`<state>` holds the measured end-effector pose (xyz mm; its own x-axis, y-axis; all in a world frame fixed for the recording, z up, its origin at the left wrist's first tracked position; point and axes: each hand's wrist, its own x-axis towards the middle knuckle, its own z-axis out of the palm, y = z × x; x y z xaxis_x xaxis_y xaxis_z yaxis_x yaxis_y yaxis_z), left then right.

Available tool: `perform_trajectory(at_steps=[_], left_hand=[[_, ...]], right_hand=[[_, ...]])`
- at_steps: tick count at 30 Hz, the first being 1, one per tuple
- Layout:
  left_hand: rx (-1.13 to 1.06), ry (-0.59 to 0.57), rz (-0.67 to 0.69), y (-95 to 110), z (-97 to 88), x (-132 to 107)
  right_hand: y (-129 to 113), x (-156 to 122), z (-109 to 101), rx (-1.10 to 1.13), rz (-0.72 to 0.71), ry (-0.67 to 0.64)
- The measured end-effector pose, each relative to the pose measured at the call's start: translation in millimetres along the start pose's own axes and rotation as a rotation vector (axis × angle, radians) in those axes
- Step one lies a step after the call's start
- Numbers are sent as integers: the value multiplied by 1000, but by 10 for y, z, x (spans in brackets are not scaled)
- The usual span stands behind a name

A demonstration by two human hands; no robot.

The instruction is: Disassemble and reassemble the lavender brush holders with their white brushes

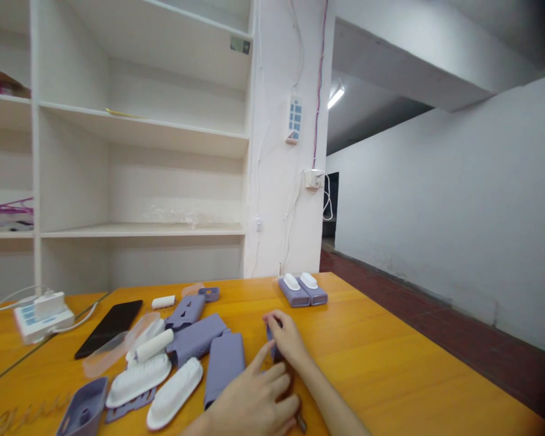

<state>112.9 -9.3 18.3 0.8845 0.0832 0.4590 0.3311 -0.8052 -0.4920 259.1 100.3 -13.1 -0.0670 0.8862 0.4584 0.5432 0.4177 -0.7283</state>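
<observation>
My right hand (289,340) is closed on a small purple plastic part (272,340), held up on edge just above the table. My left hand (258,393) is beside it, index finger stretched to the part's near end, the other fingers loosely bent and apart. Below those fingers a small dark metal-looking thing (301,422) shows; most of it is hidden. Just left of my left hand lies a purple case (225,366), with another purple case (198,339) behind it. White bristled oval brush heads (175,393) and a purple tray-like shell (85,409) lie farther left.
Two purple cases with white oval tops (301,292) stand at the table's back right. A black phone (109,327), clear pinkish covers (118,351), white rollers (155,346) and a power strip (45,318) lie left. Shelves (177,230) rise behind the table (390,369).
</observation>
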Motion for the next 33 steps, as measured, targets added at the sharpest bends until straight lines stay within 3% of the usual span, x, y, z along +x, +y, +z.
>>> perform_trajectory(at_steps=[3,7,13,18,21,25,29,32,33], left_hand=[[-86,-92,-147,-154,-94,-124],[-131,-127,-342,-318,-144,-379],[-73,-179,-449,-452,-180,-580],[36,-159,-467,-471,-25,-656],[95,-115,-592,-501,63,-677],[84,-49,-713,-495,-29,-646],[83,13,-634,-283,-103,-606],[91,69,-411,-40,68,-599],[85,73,-415,24,147,-594]], right_hand=[[22,-3,15,46,-18,24],[-33,-56,111,39,-39,97],[-285,-231,286,-13,-75,150],[-480,-318,416,18,-64,133],[-563,-326,440,12,-56,143],[-606,-311,371,-61,-114,144],[-490,-210,216,-190,-129,177],[-317,-50,37,-337,-90,241],[-255,19,-29,-393,-72,264]])
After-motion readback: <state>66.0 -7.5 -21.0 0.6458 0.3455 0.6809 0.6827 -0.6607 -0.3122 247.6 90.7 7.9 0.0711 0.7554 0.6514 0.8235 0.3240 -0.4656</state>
